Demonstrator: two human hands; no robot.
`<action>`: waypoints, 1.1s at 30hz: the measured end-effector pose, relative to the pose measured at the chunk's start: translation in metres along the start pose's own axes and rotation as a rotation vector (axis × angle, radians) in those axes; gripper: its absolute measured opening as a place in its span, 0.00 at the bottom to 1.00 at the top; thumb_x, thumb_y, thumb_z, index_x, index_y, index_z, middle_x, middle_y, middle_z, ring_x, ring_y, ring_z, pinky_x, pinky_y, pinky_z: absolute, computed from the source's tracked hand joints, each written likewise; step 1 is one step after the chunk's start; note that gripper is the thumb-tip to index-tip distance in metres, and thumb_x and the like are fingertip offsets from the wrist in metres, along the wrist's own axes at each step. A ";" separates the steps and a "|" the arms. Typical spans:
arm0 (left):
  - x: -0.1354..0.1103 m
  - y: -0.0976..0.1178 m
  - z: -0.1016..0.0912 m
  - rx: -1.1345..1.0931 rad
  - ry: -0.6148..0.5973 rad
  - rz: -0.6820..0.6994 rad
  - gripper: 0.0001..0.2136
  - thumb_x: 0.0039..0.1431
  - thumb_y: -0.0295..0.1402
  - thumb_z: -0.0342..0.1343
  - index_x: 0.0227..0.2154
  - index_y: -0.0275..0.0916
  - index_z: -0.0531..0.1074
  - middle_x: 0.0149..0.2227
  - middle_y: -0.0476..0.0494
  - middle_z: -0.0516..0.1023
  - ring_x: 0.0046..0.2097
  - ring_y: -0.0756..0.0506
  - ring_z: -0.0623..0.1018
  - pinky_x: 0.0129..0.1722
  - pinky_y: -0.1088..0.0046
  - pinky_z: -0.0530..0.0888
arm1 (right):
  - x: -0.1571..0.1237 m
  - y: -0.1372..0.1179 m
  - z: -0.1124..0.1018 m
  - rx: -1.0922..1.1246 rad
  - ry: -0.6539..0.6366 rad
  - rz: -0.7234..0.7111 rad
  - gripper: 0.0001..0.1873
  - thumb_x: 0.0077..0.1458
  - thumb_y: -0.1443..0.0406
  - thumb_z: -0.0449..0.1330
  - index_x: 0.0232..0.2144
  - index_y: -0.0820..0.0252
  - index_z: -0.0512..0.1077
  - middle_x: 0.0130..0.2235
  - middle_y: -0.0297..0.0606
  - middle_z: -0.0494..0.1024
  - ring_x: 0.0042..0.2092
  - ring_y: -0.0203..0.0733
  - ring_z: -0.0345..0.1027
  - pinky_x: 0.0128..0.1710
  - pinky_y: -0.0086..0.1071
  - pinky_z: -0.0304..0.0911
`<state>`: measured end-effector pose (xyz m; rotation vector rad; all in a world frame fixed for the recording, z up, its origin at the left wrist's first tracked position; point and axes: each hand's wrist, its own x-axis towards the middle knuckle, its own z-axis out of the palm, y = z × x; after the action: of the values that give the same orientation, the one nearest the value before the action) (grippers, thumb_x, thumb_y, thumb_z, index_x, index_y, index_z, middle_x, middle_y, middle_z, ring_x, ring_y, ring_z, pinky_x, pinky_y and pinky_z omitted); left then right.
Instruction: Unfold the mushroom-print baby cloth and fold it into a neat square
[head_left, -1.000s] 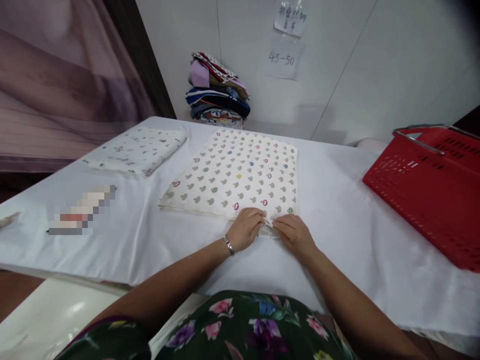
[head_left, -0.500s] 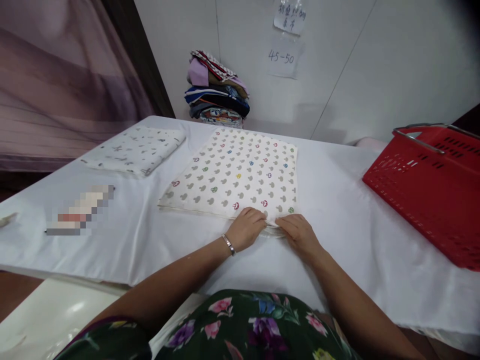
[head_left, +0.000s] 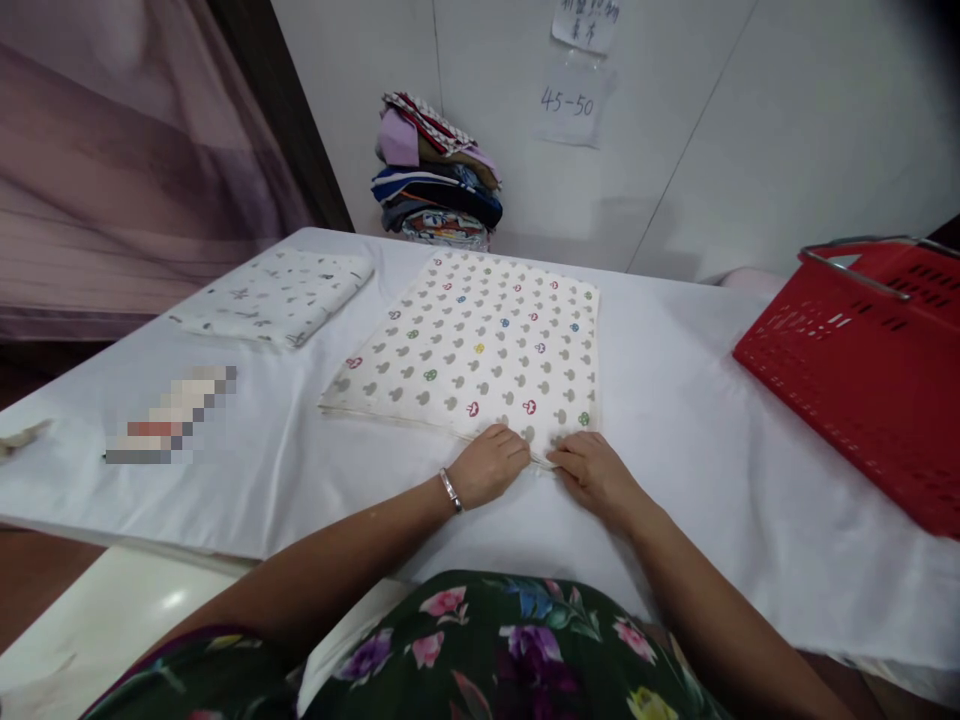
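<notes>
A folded cream tablecloth [head_left: 480, 345] printed with grey and coloured mushrooms lies flat in front of me. My left hand [head_left: 491, 465] pinches its near edge, fingers closed over the layers. Close beside it, my right hand [head_left: 592, 468] grips the same edge near the right corner, thumb and fingers pressed together. A small gap separates the two hands, and the layered hem shows in it. The fingertips under the cloth are hidden.
The white-covered table [head_left: 675, 400] carries a second folded cloth [head_left: 274, 295] at the left and a blurred-out item [head_left: 169, 415] nearer me. A red basket [head_left: 862, 380] stands on the right. Behind the far edge rises a stack of folded fabrics [head_left: 439, 175] against the wall.
The near hem has been drawn together and lies flatter between my hands, where a loose lower layer stuck out before. Both hands keep hold of the edge; the view has shifted slightly.
</notes>
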<state>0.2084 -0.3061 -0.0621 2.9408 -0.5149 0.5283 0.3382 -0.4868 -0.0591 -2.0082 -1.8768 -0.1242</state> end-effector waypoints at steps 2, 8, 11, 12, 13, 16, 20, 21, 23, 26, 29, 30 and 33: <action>0.000 0.000 -0.001 0.004 -0.007 -0.008 0.09 0.62 0.25 0.43 0.32 0.36 0.68 0.33 0.44 0.72 0.37 0.47 0.69 0.43 0.66 0.65 | 0.000 -0.001 -0.002 -0.003 0.010 -0.014 0.09 0.53 0.72 0.56 0.37 0.60 0.71 0.32 0.39 0.71 0.36 0.41 0.62 0.36 0.34 0.55; 0.001 0.002 -0.006 -0.011 0.020 -0.062 0.08 0.62 0.25 0.42 0.33 0.35 0.67 0.35 0.43 0.73 0.37 0.48 0.70 0.42 0.67 0.65 | -0.001 -0.002 -0.009 0.021 0.124 -0.070 0.11 0.56 0.73 0.51 0.39 0.61 0.69 0.34 0.42 0.72 0.36 0.42 0.62 0.34 0.34 0.56; -0.001 0.005 -0.008 -0.021 -0.012 -0.059 0.08 0.61 0.25 0.43 0.34 0.35 0.67 0.36 0.43 0.72 0.38 0.47 0.70 0.42 0.67 0.65 | 0.000 -0.004 -0.008 0.048 0.043 -0.054 0.10 0.57 0.72 0.49 0.37 0.59 0.70 0.33 0.41 0.71 0.35 0.41 0.61 0.34 0.34 0.56; -0.002 0.006 -0.008 -0.018 -0.035 -0.052 0.08 0.61 0.24 0.43 0.33 0.35 0.67 0.36 0.42 0.72 0.39 0.47 0.69 0.42 0.67 0.65 | 0.000 -0.004 -0.007 0.051 0.000 -0.043 0.10 0.57 0.72 0.49 0.35 0.59 0.70 0.31 0.40 0.71 0.34 0.41 0.61 0.34 0.34 0.55; -0.003 0.007 -0.008 -0.015 -0.057 -0.046 0.08 0.61 0.24 0.43 0.33 0.35 0.67 0.36 0.42 0.72 0.39 0.46 0.69 0.42 0.66 0.65 | 0.000 -0.005 -0.006 0.053 -0.040 -0.031 0.10 0.57 0.72 0.50 0.33 0.59 0.70 0.30 0.39 0.70 0.34 0.40 0.60 0.34 0.34 0.55; -0.005 0.008 -0.005 -0.023 -0.088 -0.048 0.08 0.62 0.24 0.42 0.34 0.35 0.67 0.37 0.41 0.71 0.41 0.45 0.69 0.42 0.66 0.66 | 0.000 -0.005 -0.005 0.068 -0.102 -0.009 0.08 0.55 0.72 0.51 0.31 0.60 0.70 0.30 0.38 0.69 0.34 0.40 0.60 0.35 0.34 0.55; -0.007 0.008 -0.002 -0.074 -0.058 -0.101 0.08 0.62 0.26 0.42 0.34 0.35 0.66 0.38 0.41 0.71 0.42 0.46 0.69 0.43 0.66 0.66 | -0.002 -0.004 -0.006 0.083 -0.063 -0.019 0.08 0.56 0.71 0.51 0.34 0.61 0.70 0.33 0.40 0.70 0.36 0.41 0.60 0.36 0.35 0.55; -0.007 0.008 -0.002 -0.084 -0.052 -0.117 0.07 0.62 0.26 0.42 0.34 0.35 0.66 0.38 0.42 0.71 0.42 0.46 0.69 0.43 0.66 0.66 | -0.002 -0.004 -0.006 0.089 -0.061 -0.020 0.08 0.56 0.71 0.51 0.35 0.61 0.70 0.34 0.41 0.71 0.37 0.41 0.60 0.36 0.35 0.55; -0.007 0.008 -0.002 -0.085 -0.055 -0.129 0.07 0.62 0.26 0.43 0.34 0.35 0.66 0.37 0.42 0.71 0.41 0.46 0.69 0.43 0.66 0.66 | -0.002 -0.005 -0.007 0.099 -0.089 -0.013 0.08 0.57 0.70 0.50 0.35 0.60 0.70 0.34 0.40 0.70 0.37 0.41 0.60 0.37 0.35 0.55; -0.007 0.009 -0.005 -0.059 -0.092 -0.102 0.08 0.62 0.26 0.42 0.34 0.35 0.66 0.37 0.41 0.70 0.41 0.45 0.68 0.42 0.66 0.66 | -0.001 -0.007 -0.008 0.110 -0.160 0.013 0.06 0.57 0.66 0.52 0.34 0.59 0.69 0.33 0.39 0.70 0.37 0.41 0.60 0.37 0.35 0.55; -0.006 0.010 -0.008 -0.055 -0.104 -0.083 0.08 0.62 0.26 0.41 0.34 0.35 0.66 0.38 0.41 0.70 0.41 0.45 0.68 0.43 0.66 0.66 | 0.000 -0.009 -0.010 0.115 -0.190 0.040 0.08 0.57 0.61 0.54 0.35 0.59 0.69 0.34 0.39 0.69 0.38 0.41 0.60 0.38 0.35 0.55; -0.007 0.010 -0.009 -0.066 -0.100 -0.085 0.08 0.63 0.26 0.42 0.34 0.35 0.66 0.38 0.41 0.70 0.41 0.46 0.68 0.43 0.66 0.66 | 0.000 -0.009 -0.010 0.115 -0.192 0.044 0.08 0.58 0.61 0.54 0.35 0.59 0.69 0.34 0.39 0.69 0.38 0.41 0.60 0.38 0.35 0.55; -0.008 0.009 -0.012 -0.114 -0.090 -0.118 0.07 0.63 0.31 0.45 0.37 0.36 0.67 0.39 0.42 0.71 0.43 0.45 0.69 0.44 0.66 0.65 | 0.000 -0.009 -0.011 0.116 -0.195 0.044 0.07 0.59 0.64 0.52 0.36 0.59 0.69 0.34 0.39 0.70 0.38 0.41 0.60 0.38 0.35 0.55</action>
<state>0.1947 -0.3104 -0.0535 2.8733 -0.3644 0.3432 0.3318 -0.4901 -0.0475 -2.0425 -1.9050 0.1950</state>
